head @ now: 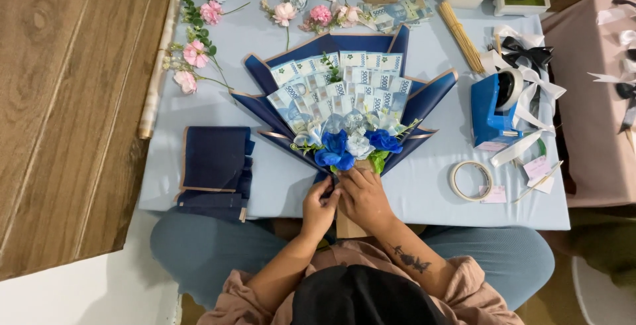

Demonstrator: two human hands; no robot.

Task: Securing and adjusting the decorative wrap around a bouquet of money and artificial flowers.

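Head view, bouquet: a fan of folded banknotes (pixel 344 86) with blue and white artificial flowers (pixel 348 145) at its base, wrapped in navy paper with a pale edge (pixel 424 96), lies at centre frame on the pale blue table (pixel 424 199).
Head view, left hand (pixel 320 206): lower centre, fingers curled narrow and pinching the wrap at the bouquet's neck, just under the blue flowers.
Head view, right hand (pixel 361 196): touching the left, fingers bent over the same neck; whether they grip tape or only paper cannot be told.
Head view, step in hand: judged as gathering and securing the wrap around the stem.
Head view, next move: would likely call for holding the neck tight with one hand and reaching for a fastening.
Head view, surroundings: folded navy sheets (pixel 215 162) at lower left; pink flowers (pixel 195 53) at upper left; blue tape dispenser (pixel 493 109) and a tape roll (pixel 470 180) to the right; wooden sticks (pixel 462 37) and ribbon bows (pixel 527 53) at upper right.
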